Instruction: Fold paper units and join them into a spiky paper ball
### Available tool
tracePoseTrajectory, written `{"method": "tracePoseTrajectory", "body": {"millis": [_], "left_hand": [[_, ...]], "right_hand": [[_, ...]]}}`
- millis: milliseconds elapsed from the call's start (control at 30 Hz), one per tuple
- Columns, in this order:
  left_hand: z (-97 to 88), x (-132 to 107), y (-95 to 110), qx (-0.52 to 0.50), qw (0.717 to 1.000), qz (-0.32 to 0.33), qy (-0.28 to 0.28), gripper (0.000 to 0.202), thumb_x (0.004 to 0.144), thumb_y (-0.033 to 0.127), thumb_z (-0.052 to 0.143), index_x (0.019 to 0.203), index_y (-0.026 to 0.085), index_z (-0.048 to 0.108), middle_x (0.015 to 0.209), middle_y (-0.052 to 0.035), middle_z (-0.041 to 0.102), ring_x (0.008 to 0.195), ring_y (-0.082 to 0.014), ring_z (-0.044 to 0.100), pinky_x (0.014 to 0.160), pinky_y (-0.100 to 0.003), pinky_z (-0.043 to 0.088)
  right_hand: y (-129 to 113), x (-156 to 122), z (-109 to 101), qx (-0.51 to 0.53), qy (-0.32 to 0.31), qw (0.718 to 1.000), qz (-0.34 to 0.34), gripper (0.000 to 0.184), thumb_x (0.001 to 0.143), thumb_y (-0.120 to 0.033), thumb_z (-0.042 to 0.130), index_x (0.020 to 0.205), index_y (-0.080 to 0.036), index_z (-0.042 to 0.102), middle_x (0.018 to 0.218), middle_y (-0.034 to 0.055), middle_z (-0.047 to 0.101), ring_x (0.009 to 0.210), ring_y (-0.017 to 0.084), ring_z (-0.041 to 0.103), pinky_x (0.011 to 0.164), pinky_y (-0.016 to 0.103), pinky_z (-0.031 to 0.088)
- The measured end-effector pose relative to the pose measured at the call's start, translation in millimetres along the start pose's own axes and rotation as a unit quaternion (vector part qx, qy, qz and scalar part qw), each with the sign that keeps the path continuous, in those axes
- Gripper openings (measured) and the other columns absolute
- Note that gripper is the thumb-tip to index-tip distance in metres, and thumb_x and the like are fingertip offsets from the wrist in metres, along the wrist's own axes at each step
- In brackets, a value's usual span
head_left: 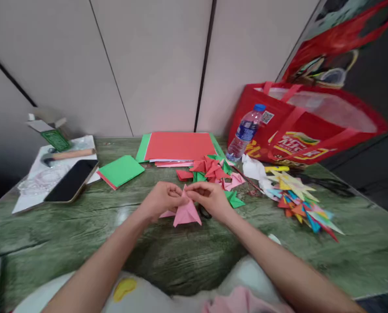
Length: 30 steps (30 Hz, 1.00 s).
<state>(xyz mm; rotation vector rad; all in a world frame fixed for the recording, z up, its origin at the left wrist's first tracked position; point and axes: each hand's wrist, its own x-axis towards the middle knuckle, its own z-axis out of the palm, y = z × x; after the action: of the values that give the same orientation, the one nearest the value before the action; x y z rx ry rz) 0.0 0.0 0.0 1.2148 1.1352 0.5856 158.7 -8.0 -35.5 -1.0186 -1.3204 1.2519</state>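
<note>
Between both hands is a folded piece of pink paper, its narrow tip pointing up and its wider folds hanging below. My left hand is closed on its left side, thumb and fingers pinching the paper. At the tip, the thumb and forefinger of my right hand pinch the paper from the right. Behind my right hand lies a pile of red, green and pink folded paper pieces. Part of a small black object, perhaps a scissors handle, shows beneath the right hand; the rest is hidden.
Green square paper, a phone and a hammer lie to the left. Red sheets rest by the wall. A water bottle leans against a red bag. Colourful folded paper lies at the right.
</note>
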Motion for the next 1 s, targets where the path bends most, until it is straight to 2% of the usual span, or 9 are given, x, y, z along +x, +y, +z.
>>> {"method": "tracePoseTrajectory", "body": {"millis": [300,567,733,900,1000], "left_hand": [[-0.4,0.3,2.2,-0.001,1.000,-0.014,-0.003,0.028,0.049,0.021,0.079,0.059,0.011,0.054,0.044,0.0055,0.052,0.041,-0.0049,0.045,0.043,-0.017,0.041],[-0.7,1.6,2.4,-0.004,1.000,-0.012,-0.010,0.027,0.049,0.020,0.078,0.059,0.011,0.054,0.044,0.0053,0.053,0.041,-0.0048,0.045,0.043,-0.017,0.041],[0.1,1.1,1.3,-0.002,1.000,0.004,-0.010,0.022,0.056,0.018,0.073,0.057,0.012,0.052,0.042,0.0059,0.052,0.039,-0.0036,0.043,0.041,-0.016,0.038],[2.4,-0.9,2.2,0.011,1.000,-0.003,-0.012,0.017,0.058,0.014,0.070,0.057,0.011,0.054,0.043,0.0056,0.053,0.039,-0.0035,0.044,0.040,-0.015,0.037],[2.9,-1.7,2.8,0.009,1.000,-0.008,-0.017,0.016,0.057,0.013,0.070,0.056,0.011,0.054,0.042,0.0065,0.051,0.039,-0.0037,0.044,0.041,-0.016,0.038]], "right_hand": [[0.0,0.1,-0.6,0.050,-0.013,0.998,0.029,0.013,0.060,-0.023,0.074,0.072,-0.020,0.071,0.073,0.0005,0.071,0.065,0.012,0.063,0.065,0.026,0.051],[-1.8,-1.7,0.1,0.047,-0.004,0.998,0.032,0.014,0.060,-0.025,0.074,0.073,-0.019,0.071,0.074,0.0010,0.071,0.065,0.013,0.063,0.065,0.028,0.050],[-4.5,-1.1,0.0,0.050,-0.013,0.998,0.035,0.015,0.060,-0.025,0.074,0.071,-0.018,0.068,0.074,0.0005,0.068,0.065,0.011,0.061,0.063,0.025,0.049],[-1.9,-0.9,-0.7,0.063,-0.007,0.995,0.074,0.031,0.052,-0.023,0.079,0.079,-0.018,0.063,0.066,-0.0022,0.064,0.061,0.011,0.059,0.059,0.023,0.046],[-1.6,-1.3,-0.1,0.067,-0.005,0.993,0.098,0.028,0.053,-0.025,0.078,0.077,-0.017,0.064,0.067,-0.0013,0.065,0.060,0.010,0.058,0.060,0.024,0.046]]}}
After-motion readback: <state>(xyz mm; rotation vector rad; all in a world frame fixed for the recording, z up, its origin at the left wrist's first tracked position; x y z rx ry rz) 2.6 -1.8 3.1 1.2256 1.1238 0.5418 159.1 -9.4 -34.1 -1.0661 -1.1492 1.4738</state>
